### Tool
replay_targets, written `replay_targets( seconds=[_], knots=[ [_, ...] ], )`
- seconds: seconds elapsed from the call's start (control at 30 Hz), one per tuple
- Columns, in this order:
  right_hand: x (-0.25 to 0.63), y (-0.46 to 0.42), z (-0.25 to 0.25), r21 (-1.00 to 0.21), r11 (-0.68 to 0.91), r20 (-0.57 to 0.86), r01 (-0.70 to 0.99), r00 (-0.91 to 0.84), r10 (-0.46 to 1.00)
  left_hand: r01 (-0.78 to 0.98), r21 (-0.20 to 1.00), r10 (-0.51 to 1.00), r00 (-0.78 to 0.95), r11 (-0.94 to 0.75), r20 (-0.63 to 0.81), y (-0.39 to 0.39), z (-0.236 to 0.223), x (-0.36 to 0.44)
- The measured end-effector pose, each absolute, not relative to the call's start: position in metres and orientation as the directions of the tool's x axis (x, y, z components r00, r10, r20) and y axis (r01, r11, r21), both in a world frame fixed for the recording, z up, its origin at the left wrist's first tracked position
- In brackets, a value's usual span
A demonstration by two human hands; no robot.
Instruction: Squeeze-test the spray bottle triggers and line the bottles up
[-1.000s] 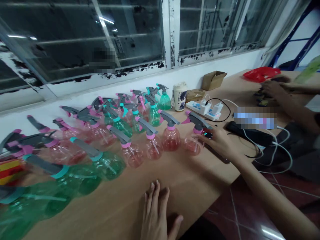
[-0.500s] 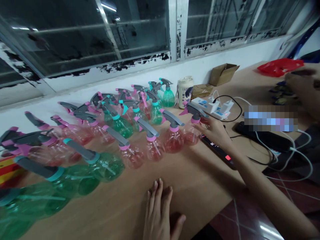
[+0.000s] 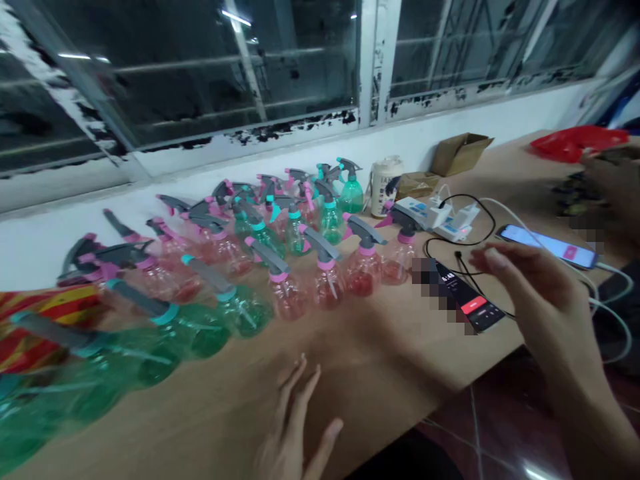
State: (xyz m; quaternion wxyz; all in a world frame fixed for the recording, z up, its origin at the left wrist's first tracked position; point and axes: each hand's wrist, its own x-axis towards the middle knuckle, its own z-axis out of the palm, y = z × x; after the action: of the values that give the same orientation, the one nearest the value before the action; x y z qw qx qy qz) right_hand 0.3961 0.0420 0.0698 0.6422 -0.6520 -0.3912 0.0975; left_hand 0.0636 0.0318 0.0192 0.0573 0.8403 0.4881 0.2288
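On the pale cup the letters "IA" can be read, the next being unclear, and the dark phone shows "6:48", partly covered.

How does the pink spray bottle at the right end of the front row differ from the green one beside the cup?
Colour: the pink bottle has a pink collar and nozzle; the green bottle has turquoise ones.
Place: the pink bottle stands nearer the camera, near the dark-screened phone; the green bottle stands farther back, next to the pale cup.
Shared: both stand upright, with see-through rounded bodies and grey levers.
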Motion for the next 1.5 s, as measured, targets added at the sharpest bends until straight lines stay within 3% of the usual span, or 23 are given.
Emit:
replay_targets(
  seconds=[0.07, 0.2, 0.3, 0.47, 0.67, 0.77, 0.97, 1.27, 1.5],
  knots=[
    [0.359, 0.034, 0.069, -0.903, 0.117, 0.351, 0.413, 0.554, 0.755, 0.816, 0.388, 0.897, 0.335, -0.429, 0.288, 0.029, 0.03, 0.038],
    [0.278, 0.036, 0.064, -0.819, 0.259, 0.333, 0.511, 0.057, 0.941, 0.88, 0.399, 0.932, 0.115, -0.256, 0.344, 0.022, 0.053, -0.031],
    [0.222, 0.048, 0.063, -0.803, 0.392, 0.287, 0.448, -0.285, 0.914, 0.92, 0.38, 0.926, -0.054, -0.099, 0.372, 0.016, 0.077, -0.087],
    [0.142, 0.072, 0.063, -0.767, 0.569, 0.37, 0.295, -0.522, 0.769, 0.873, 0.442, 0.877, -0.364, 0.203, 0.315, 0.005, 0.112, -0.165],
    [0.063, 0.09, 0.051, -0.679, 0.68, 0.378, 0.277, -0.662, 0.647, 0.712, 0.665, 0.812, -0.515, 0.227, 0.274, -0.002, 0.102, -0.251],
    [0.027, 0.094, 0.048, -0.667, 0.693, 0.357, 0.275, -0.698, 0.621, 0.623, 0.761, 0.716, -0.615, 0.183, 0.331, 0.003, 0.082, -0.291],
    [-0.033, 0.094, 0.043, -0.656, 0.72, 0.374, 0.226, -0.732, 0.57, 0.582, 0.8, 0.671, -0.653, 0.146, 0.352, 0.031, 0.044, -0.341],
    [-0.083, 0.09, 0.039, -0.681, 0.707, 0.345, 0.192, -0.767, 0.541, 0.6, 0.796, 0.793, -0.447, -0.077, 0.413, 0.074, 0.025, -0.357],
    [-0.087, 0.09, 0.036, -0.688, 0.7, 0.341, 0.192, -0.766, 0.545, 0.624, 0.78, 0.826, -0.417, -0.043, 0.379, 0.058, 0.029, -0.362]
  ],
)
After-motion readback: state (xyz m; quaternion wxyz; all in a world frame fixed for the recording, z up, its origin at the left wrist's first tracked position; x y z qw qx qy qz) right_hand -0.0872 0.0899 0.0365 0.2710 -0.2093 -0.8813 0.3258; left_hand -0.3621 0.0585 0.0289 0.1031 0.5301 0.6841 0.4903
